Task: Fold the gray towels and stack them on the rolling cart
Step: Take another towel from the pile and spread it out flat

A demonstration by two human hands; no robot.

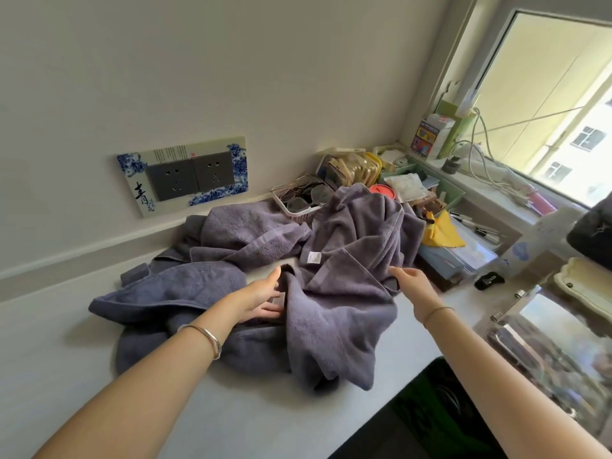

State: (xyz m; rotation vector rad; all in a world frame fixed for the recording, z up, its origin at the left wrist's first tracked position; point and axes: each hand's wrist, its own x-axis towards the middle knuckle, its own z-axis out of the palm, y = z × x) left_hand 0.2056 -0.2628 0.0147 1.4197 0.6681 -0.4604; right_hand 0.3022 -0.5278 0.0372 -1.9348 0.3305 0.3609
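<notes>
Gray towels lying heaped, tangled on white counter, far edge touching eyeglasses basket. Left hand resting in fold, fingers straight. Right hand hovering spread at towel edge, gripping nothing. Risk: lifting one towel dragging others, tipping basket.

Single head view — looks forward-down, close over countertop.

Greyish-purple towels are lying on a white counter, a blue-and-white floral frame is surrounding dark grey sockets, and a yellow cloth is showing nearby.
</notes>
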